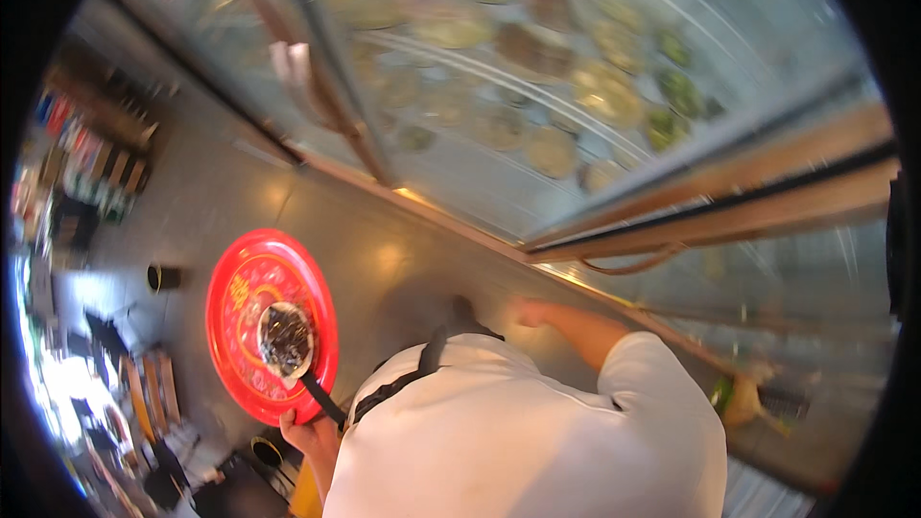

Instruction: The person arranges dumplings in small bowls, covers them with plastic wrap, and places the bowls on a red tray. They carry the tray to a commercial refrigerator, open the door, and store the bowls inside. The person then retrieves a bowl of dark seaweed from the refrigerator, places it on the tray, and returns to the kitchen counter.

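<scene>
My left hand (306, 433) grips the lower rim of a round red tray (325, 302) with a printed pattern, held out at the left. On the tray lies a round pale dish (308, 360) holding dark, shiny pieces that I cannot identify. A black strip, perhaps a handle or strap, runs from the dish towards my body. My right hand (529, 312) hangs low at my right side near the glass-fronted cabinet and looks empty, but it is blurred and its fingers cannot be made out.
A glass-fronted display cabinet (633, 230) with wooden frames spans the top and right, with blurred plates of food behind the glass. Stocked shelves (108, 165) stand at the far left. Lower left are a dark bin (164, 278), a slatted wooden chair (155, 392) and dark furniture.
</scene>
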A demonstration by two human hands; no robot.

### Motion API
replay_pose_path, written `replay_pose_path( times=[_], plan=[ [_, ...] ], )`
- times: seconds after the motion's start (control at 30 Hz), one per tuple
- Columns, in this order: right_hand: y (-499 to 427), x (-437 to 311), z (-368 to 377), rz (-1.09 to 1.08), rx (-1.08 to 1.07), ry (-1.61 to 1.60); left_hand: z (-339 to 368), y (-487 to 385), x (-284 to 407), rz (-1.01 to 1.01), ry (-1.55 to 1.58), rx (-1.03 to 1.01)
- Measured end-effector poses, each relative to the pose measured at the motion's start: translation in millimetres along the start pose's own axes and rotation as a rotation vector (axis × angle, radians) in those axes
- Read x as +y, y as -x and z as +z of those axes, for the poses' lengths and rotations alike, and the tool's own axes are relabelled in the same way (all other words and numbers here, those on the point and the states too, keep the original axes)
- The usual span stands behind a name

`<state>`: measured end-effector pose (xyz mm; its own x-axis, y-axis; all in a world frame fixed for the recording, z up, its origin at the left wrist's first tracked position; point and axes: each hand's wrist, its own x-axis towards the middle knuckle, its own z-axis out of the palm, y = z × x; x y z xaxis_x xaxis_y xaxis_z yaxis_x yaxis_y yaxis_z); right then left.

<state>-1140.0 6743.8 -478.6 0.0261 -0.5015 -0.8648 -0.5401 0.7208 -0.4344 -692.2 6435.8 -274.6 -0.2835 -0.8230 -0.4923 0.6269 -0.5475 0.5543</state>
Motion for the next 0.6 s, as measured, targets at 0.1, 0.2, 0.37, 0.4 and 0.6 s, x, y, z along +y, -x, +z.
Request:
replay_pose_path(
  times=[0.1, 0.2, 0.37, 0.4, 0.6],
  plan=[
    [2.8, 68.4, -8.5, 0.569, 0.574, -0.151, 5.9, -1.4, -5.9, 0.096, 0.013, -0.003],
    [-9.2, 103.9, -50.2, 0.708, 0.687, 0.225, 4.8, -14.2, -11.8, 0.079, 0.108, 0.104],
    [-49.5, 134.5, -100.5, 0.787, 0.443, 0.089, -40.9, -69.6, -24.7, 0.191, 0.182, 0.129],
    [-63.4, 131.5, -80.6, 0.618, 0.460, 0.102, -67.5, -74.2, -20.7, 0.227, 0.192, 0.135],
    [-134.9, 20.6, 54.8, -0.055, 0.682, -0.032, -169.5, -104.8, -9.4, 0.145, 0.245, -0.158]
  ],
)
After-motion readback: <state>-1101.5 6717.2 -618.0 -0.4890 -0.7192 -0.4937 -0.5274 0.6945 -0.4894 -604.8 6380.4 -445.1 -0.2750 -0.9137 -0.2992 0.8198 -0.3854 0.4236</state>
